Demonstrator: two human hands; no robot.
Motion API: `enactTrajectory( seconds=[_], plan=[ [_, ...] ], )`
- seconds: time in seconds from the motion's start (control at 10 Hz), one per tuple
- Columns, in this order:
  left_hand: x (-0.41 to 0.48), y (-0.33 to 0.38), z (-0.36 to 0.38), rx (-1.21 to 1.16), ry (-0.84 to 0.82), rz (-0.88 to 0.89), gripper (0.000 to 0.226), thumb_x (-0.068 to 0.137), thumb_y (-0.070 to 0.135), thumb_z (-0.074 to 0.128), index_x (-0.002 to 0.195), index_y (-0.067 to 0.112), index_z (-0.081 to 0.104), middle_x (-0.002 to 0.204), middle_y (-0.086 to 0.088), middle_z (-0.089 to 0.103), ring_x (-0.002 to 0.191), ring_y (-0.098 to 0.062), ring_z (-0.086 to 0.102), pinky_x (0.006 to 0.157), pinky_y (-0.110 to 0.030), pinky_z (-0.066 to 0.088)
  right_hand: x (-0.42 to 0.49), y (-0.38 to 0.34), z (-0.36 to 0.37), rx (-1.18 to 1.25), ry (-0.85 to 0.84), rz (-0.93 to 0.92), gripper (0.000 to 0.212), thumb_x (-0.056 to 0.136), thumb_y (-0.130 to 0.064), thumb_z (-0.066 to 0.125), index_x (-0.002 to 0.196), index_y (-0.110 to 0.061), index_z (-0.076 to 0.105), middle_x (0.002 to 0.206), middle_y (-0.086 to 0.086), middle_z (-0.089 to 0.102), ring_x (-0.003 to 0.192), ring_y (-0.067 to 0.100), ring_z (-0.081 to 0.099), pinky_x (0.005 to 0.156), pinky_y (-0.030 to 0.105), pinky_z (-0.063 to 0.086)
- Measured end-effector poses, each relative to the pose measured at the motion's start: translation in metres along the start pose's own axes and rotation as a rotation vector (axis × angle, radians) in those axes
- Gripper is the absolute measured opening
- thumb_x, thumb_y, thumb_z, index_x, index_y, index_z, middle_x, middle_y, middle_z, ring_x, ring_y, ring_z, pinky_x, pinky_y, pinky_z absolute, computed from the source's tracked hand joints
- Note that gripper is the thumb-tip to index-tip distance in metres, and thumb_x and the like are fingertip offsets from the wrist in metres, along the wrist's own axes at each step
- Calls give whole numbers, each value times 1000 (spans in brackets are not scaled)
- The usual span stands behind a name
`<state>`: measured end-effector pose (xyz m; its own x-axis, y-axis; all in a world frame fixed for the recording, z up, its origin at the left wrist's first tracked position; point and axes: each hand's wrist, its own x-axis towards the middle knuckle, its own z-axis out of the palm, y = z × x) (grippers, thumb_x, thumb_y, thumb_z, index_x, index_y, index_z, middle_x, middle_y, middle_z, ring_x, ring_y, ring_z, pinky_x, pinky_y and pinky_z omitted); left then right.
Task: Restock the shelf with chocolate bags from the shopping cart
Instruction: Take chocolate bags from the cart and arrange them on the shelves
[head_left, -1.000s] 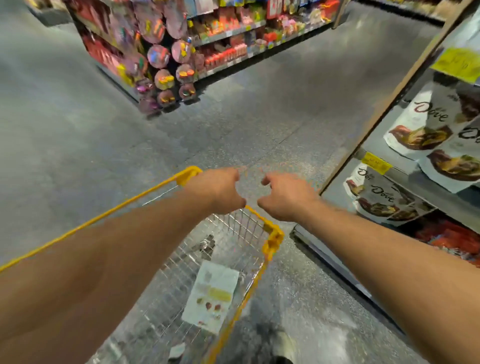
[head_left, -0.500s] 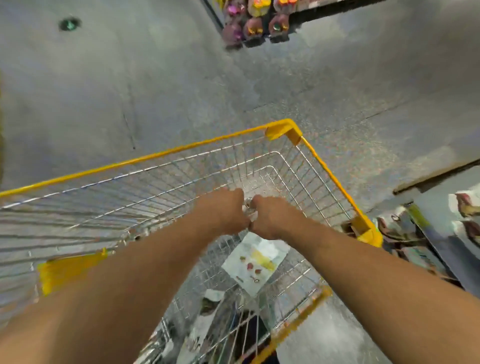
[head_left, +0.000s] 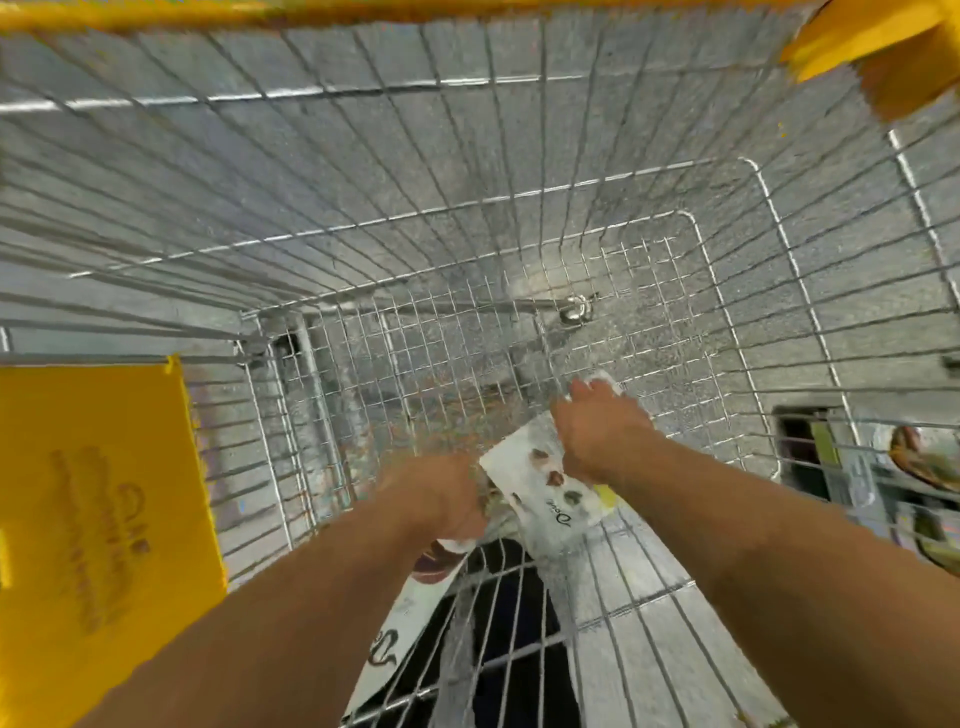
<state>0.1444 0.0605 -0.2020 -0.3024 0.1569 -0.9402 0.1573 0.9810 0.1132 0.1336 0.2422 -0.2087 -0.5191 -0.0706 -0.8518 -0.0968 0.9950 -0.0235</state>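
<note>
Now left hand (head_left: 441, 499) and right hand (head_left: 597, 436) are reaching deeper into the shopping cart (head_left: 467, 208). Fingers (head_left: 579, 395) are grasping a chocolate bag (head_left: 540, 483); pickup is starting.

Bright even light; motion blur, wide-angle edge distortion.

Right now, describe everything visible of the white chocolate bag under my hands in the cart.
The chocolate bag is a white pouch printed with brown chocolates, script lettering and a yellow patch. It lies tilted low in the wire cart. The right hand grips its far end; the left hand meets its left edge, grip unclear.
</note>
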Motion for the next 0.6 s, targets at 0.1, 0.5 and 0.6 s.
enactTrajectory(
  seconds=[0.1,0.5,0.6],
  plan=[
    [30,-19,19,1,-175,32,74,87,34,64,150,15,29,145,-12,47,127,-31,50,104,-42,45,29,-6,14,-173,16,-94,84,83,-40,71,150,-17,25,160,15,23,148,35,16,118,54,21],
    [62,-43,34,151,-438,255,39,93,13,60,131,13,56,125,-8,61,91,-13,52,69,-21,45,39,-18,25,-314,108,-73,64,91,-36,65,143,-15,34,142,14,46,130,33,42,101,48,41],
    [58,-50,43,186,-364,278,30,91,20,63,120,24,58,111,-4,63,85,-15,54,81,-32,52,24,-12,23,-303,61,-50,56,94,-31,61,142,-16,37,138,11,54,134,32,41,107,50,37]
  ],
)
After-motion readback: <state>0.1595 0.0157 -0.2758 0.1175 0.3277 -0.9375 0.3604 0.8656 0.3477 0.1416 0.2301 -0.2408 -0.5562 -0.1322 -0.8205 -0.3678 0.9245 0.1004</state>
